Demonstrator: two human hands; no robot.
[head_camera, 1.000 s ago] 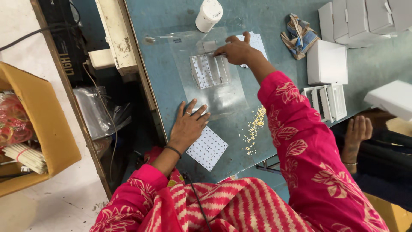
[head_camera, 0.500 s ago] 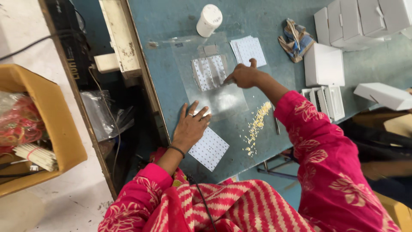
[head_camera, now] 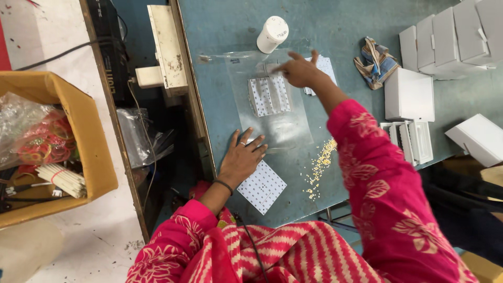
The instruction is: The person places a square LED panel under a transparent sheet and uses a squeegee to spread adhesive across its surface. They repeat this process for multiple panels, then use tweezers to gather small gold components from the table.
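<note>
My left hand [head_camera: 242,159] lies flat on the blue-green table [head_camera: 225,31], fingers spread, pressing the near end of a clear plastic bag [head_camera: 272,112]. Inside the bag sits a stack of white dotted cards [head_camera: 269,96]. My right hand [head_camera: 299,71] hovers over the bag's far end with fingers apart, holding nothing, next to a pile of white cards [head_camera: 325,68]. Another white dotted card [head_camera: 261,186] lies beside my left wrist.
A white round bottle [head_camera: 272,34] stands beyond the bag. Small yellow grains [head_camera: 320,165] are scattered on the table. White boxes [head_camera: 409,94] sit at right, with a cloth bundle [head_camera: 377,62]. A yellow crate [head_camera: 57,147] of items stands on the floor at left.
My right hand moved from the bag's middle back up to its far end near the card pile. My left hand stayed pressed on the bag.
</note>
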